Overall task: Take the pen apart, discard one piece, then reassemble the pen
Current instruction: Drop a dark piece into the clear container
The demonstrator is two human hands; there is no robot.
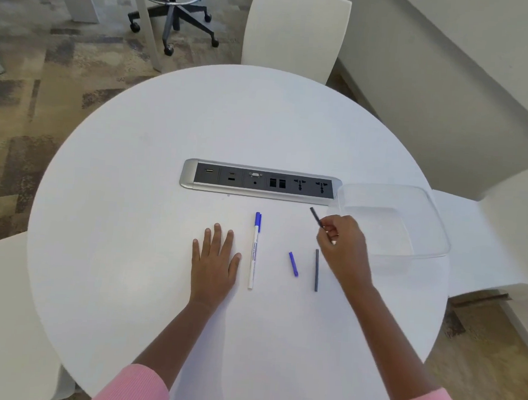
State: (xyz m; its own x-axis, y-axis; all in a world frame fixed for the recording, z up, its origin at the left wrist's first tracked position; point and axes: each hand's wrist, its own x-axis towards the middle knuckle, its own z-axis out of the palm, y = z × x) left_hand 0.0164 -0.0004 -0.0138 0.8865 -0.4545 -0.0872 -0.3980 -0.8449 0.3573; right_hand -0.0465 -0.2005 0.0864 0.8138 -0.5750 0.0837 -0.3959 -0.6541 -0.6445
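Pen barrel lies beside flat left hand; right hand pinches dark rod

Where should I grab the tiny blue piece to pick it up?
Pinch the tiny blue piece at its middle, across its thin width, coming down from above. It lies flat on the table, with bare space on both long sides.

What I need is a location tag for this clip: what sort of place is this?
Probably an office meeting area: round white table with a built-in power-and-data strip, white chairs around it, a wheeled stool on carpet.
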